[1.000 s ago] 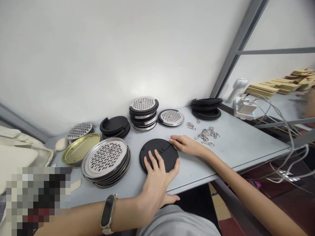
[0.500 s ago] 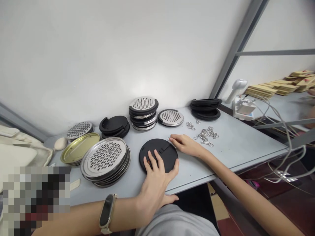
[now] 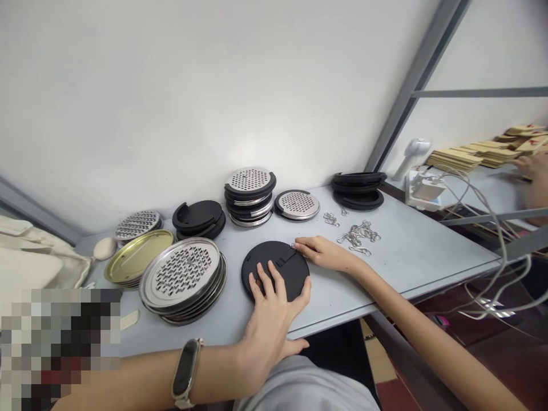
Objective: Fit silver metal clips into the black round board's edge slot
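Observation:
A round black plastic grater holder (image 3: 261, 254) lies on the grey table with a rectangular catch on its upper face. My left hand (image 3: 276, 302) rests on it, fingers spread over the lower part and near edge. At the upper right rim, my right hand (image 3: 319, 251) pinches a small silver wire hook (image 3: 293, 246), its end against or just over the holder; exact contact is hard to see. Several similar metal hooks (image 3: 359, 234) lie loose to the right of that hand. Left of the holder stands a stack of round metal grater plates (image 3: 186, 274).
Behind stand assembled graters (image 3: 249, 181), another grater (image 3: 298, 204) and black holders (image 3: 198, 217), (image 3: 358, 197). Gold-coloured discs (image 3: 139, 257) are at left. Beyond a metal frame (image 3: 406, 97) are cables, a power strip (image 3: 422, 188), wooden pieces (image 3: 492, 151) and another person's hand (image 3: 535, 165).
The hook in my right hand has come slightly down and left onto or over the holder's rim. My left hand stays put. At far right, another person's hand has come further into view.

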A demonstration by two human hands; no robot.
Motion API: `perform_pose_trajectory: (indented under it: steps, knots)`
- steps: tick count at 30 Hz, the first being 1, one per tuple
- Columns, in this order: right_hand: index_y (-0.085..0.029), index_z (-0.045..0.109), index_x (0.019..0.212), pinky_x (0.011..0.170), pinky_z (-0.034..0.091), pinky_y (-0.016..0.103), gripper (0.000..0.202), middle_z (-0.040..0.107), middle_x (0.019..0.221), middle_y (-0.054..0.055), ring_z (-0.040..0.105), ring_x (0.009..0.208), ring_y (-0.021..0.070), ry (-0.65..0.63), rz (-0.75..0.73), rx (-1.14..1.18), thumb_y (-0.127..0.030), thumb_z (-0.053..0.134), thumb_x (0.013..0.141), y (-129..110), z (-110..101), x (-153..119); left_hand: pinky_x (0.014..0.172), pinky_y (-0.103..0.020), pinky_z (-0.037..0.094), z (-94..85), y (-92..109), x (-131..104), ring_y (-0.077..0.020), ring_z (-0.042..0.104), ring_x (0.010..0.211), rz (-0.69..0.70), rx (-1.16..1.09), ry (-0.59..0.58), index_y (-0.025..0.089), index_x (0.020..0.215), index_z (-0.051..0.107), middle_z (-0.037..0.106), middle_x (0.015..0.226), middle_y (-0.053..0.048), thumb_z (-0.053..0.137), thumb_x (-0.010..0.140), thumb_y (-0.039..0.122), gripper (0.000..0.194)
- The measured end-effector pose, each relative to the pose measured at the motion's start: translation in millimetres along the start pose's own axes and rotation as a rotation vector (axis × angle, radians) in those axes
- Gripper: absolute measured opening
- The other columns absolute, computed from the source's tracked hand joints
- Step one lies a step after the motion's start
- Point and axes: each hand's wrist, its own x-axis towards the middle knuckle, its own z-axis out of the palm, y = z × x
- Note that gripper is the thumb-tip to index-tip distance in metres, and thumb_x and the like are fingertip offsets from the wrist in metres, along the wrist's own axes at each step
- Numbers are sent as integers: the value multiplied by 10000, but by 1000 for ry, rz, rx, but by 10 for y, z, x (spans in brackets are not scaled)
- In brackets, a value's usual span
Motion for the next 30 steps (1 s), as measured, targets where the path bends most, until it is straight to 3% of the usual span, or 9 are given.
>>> perform_pose_trajectory:
  steps: [7,30]
  knots:
    - [-199,389,654,562,320,243,341,414,567,-45,398,530,114,-36,-26,20,-346,319,954,17,-8,-4,930,-697,219,-29,28,-32,-506,338,1230,-5,-7,1,305,1443,39,335,1390,-261,560,625,753,1068]
    - [-203,409,670,554,327,236,329,410,557,-44,404,523,116,-6,-46,-13,-327,318,961,3,19,19,911,-703,225,-38,47,-9,-541,330,1212,8,64,-37,251,1434,-10,332,1368,-296,628,562,728,1182]
